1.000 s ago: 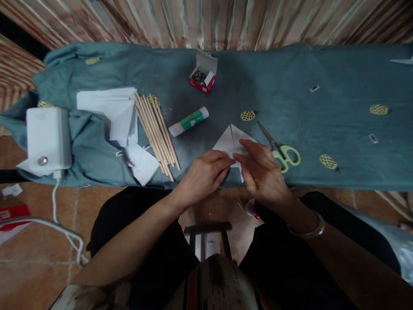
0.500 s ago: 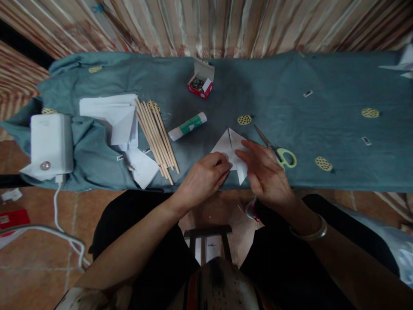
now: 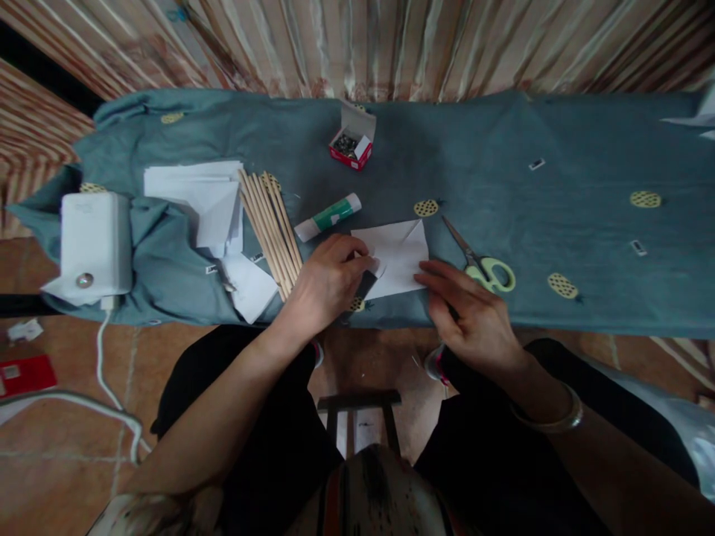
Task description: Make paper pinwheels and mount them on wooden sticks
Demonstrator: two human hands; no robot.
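Note:
A white sheet of paper [image 3: 398,257] with a cut or fold line at its top right lies near the table's front edge. My left hand [image 3: 329,279] is pinched on the paper's left side, lifting that part a little off the cloth. On the right edge of the paper rests my right hand [image 3: 469,309], its fingers stretched out and apart. Green-handled scissors [image 3: 480,264] lie just beyond my right hand. Above my left hand is a green and white glue stick [image 3: 328,217].
Wooden sticks [image 3: 271,231] lie left of my hands, beside stacked white papers [image 3: 215,208] and a white device [image 3: 96,242] with a cable. A red box of small metal pieces [image 3: 351,145] stands open at the back. Blue-green cloth [image 3: 586,156] covers the table.
The paper was folded to points and now lies spread wider as a flatter sheet. My left hand has moved left, my right hand slightly right and down.

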